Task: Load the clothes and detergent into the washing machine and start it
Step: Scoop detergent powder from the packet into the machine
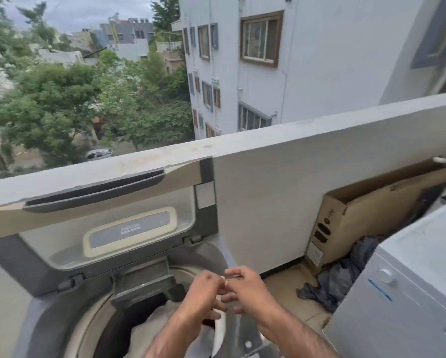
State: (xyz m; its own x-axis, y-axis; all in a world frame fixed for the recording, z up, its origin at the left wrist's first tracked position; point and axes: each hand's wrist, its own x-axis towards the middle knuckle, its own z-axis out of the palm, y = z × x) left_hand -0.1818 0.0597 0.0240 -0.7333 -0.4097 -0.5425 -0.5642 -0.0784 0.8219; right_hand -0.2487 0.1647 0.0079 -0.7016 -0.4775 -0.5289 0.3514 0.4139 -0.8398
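small item (231, 278) pinched between both hands: too blurred.

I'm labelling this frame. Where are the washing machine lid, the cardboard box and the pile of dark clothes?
washing machine lid (118, 223): head view, on its clear window.
cardboard box (366, 215): head view, on its long side.
dark clothes (338, 282): head view, middle of the pile.

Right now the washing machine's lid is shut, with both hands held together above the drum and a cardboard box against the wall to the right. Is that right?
Not quite: the lid is open, standing up against the balcony wall, as the head view shows. The rest holds: the left hand and right hand meet above the drum, and the cardboard box leans against the wall on the right.
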